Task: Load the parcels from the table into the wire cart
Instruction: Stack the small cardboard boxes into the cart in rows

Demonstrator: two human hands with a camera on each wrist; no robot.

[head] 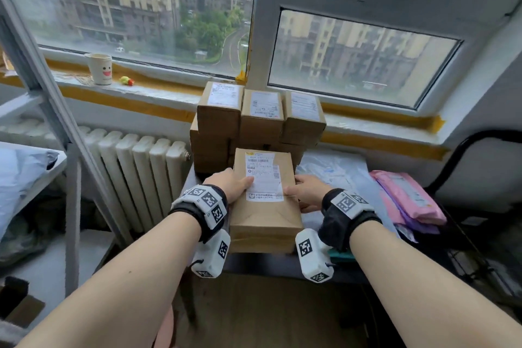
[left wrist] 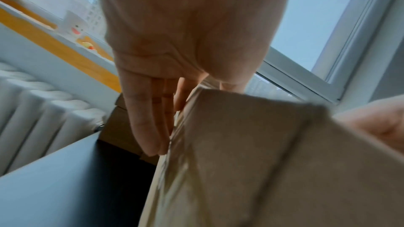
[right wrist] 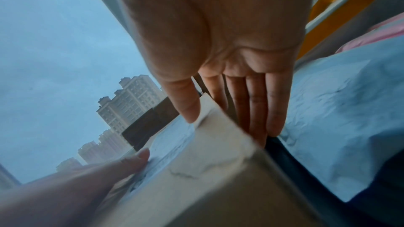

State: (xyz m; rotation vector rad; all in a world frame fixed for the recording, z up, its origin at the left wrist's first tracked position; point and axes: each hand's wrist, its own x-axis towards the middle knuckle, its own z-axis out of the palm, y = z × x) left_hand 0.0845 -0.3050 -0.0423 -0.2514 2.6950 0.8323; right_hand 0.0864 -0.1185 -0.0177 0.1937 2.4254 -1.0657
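While both of your hands are flanking the brown parcel (head: 265,192) at the near edge of the dark table (head: 285,264), you are holding it from its two long sides. Your left hand (head: 230,185) is lying against the parcel's left side, its thumb resting on top at the edge of the white shipping label (head: 264,182); in the left wrist view the fingers (left wrist: 148,127) are running straight down along that side wall, pressed flat and not curled. Your right hand (head: 309,192) is mirroring it on the right side, thumb laid over the top edge beside the label, and the right wrist view is showing its fingers (right wrist: 258,110) extended straight down the parcel's right wall. So the parcel is sitting between your two flat palms, squeezed rather than hooked. Whether its underside is touching the table or just clear of it is hard to tell, since the wrist views are blurred there.

Behind the parcel, a stack of cardboard boxes (head: 261,118) is standing against the windowsill (head: 135,90). A pale crumpled mailer bag (head: 336,169) is lying just beside your right hand, and pink mailers (head: 409,195) are piled farther right. A paper cup with a smiling face (head: 99,68) is standing on the sill, above the white radiator (head: 141,175).
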